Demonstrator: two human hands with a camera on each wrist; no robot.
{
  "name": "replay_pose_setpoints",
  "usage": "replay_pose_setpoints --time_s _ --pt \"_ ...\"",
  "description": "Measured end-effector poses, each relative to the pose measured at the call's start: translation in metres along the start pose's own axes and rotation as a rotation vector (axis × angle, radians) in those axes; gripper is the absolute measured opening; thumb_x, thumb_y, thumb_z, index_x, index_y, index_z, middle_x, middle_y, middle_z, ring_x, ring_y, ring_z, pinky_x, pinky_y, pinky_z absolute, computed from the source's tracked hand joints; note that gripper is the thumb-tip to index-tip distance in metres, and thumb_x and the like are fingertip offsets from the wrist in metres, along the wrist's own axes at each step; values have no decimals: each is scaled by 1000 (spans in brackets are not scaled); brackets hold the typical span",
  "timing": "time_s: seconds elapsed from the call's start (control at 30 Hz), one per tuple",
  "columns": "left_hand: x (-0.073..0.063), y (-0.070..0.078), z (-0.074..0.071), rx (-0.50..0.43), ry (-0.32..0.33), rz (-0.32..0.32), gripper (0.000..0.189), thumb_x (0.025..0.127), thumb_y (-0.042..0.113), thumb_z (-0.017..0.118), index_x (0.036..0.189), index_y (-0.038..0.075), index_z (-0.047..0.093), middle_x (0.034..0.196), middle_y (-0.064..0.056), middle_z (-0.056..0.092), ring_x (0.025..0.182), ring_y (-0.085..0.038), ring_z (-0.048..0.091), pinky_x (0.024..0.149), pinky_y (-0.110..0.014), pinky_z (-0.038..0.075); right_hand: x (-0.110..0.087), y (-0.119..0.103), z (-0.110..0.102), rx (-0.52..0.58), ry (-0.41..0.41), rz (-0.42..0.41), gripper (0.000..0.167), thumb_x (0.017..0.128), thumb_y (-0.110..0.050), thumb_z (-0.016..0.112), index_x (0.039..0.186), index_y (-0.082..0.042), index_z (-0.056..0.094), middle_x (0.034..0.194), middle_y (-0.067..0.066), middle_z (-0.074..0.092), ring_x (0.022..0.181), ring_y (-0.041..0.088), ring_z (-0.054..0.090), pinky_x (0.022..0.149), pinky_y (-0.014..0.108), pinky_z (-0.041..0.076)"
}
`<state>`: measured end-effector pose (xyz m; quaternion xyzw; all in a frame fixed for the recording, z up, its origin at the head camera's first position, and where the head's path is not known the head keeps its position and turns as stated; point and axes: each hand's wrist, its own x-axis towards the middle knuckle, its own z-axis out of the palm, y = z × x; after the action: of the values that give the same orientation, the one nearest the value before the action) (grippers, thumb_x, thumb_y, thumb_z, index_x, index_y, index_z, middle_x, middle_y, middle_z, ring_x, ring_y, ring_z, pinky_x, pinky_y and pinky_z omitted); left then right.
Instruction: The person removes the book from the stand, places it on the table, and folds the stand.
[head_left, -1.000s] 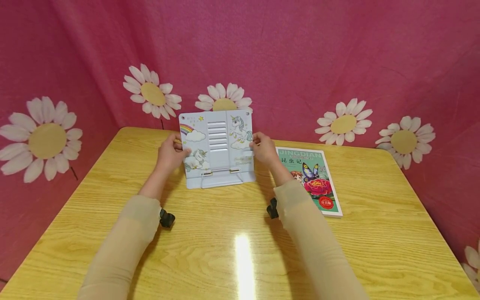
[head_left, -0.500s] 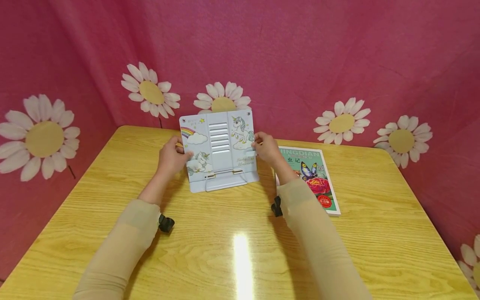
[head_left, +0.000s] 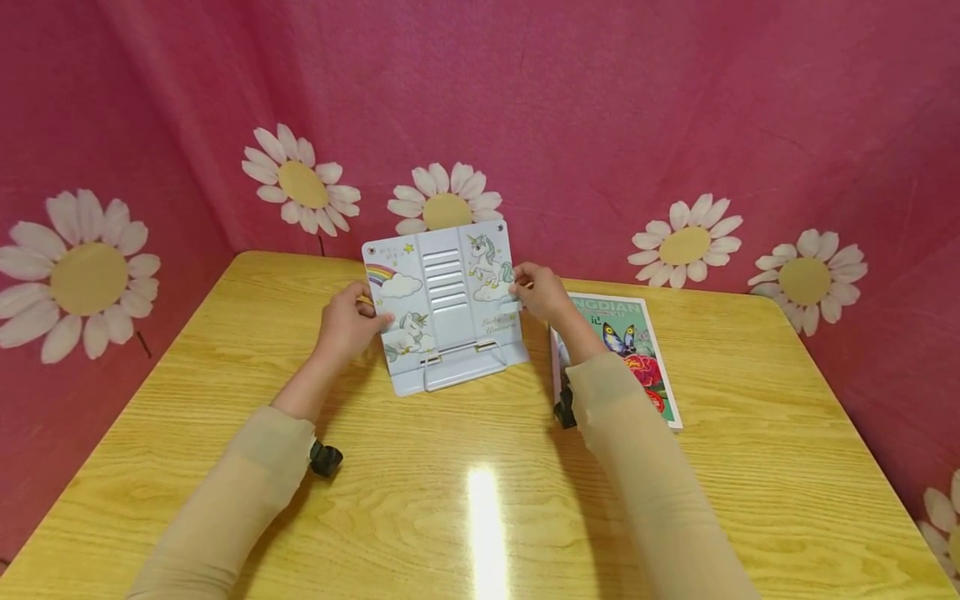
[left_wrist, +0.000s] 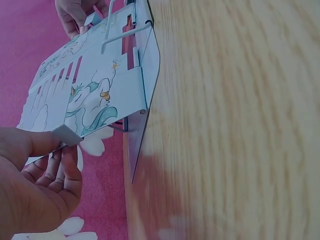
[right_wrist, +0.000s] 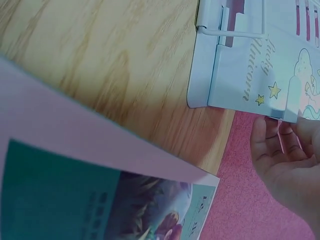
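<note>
A pale book stand [head_left: 450, 325] printed with unicorns, a rainbow and clouds stands propped up on the table, its slotted panel leaning back and its wire page holder folded out at the base. My left hand [head_left: 348, 323] pinches its left edge, thumb in front by a small side tab [left_wrist: 67, 135] and fingers behind. At the opposite edge my right hand [head_left: 542, 292] pinches the panel the same way, close to the other tab [right_wrist: 292, 100]. In the head view the stand is turned slightly, with its left lower corner nearer to me.
A green-covered book [head_left: 637, 333] with a butterfly and a red flower lies on the wooden table [head_left: 405, 492], to the right of the stand and partly under my right forearm. Behind the table hangs a pink cloth [head_left: 555, 100] with large white daisies.
Both hands have turned the book stand a little and shifted it slightly to the right, its left lower corner coming toward me. The green book has stayed in place.
</note>
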<state>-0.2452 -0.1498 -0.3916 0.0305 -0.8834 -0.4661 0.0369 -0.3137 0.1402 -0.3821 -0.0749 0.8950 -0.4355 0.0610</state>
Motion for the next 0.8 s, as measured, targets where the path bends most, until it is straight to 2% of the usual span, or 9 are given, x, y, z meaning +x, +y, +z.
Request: replay_pose_setpoints --time_s 0.23,0.47,0.67,0.8 --pt "-3 1 1 15 -25 -4 27 86 14 70 100 1 51 90 -19 65 71 -22 56 56 -24 41 0 1 -5 -14 -30 -4 21 97 -9 51 116 1 51 112 19 55 96 31 56 85 47 52" --pt "-7 4 3 7 -32 -7 26 84 13 72 97 0 53 87 -18 65 68 -19 54 54 -23 40 1 3 -8 -15 -49 14 21 97 -11 51 116 -1 51 111 17 54 91 28 55 85 49 52" --pt "-14 6 6 -22 -55 1 29 83 13 72 104 0 57 86 -17 66 63 -16 53 51 -23 40 3 4 -12 -51 -44 9 22 97 -12 53 116 -2 53 112 16 56 91 27 56 80 43 54" --pt "-20 9 9 -27 -55 21 32 83 12 72 108 -1 57 85 -18 66 61 -15 54 49 -23 41 5 4 -13 -44 -41 -1 22 96 -9 53 116 0 53 112 18 55 94 27 56 81 44 54"
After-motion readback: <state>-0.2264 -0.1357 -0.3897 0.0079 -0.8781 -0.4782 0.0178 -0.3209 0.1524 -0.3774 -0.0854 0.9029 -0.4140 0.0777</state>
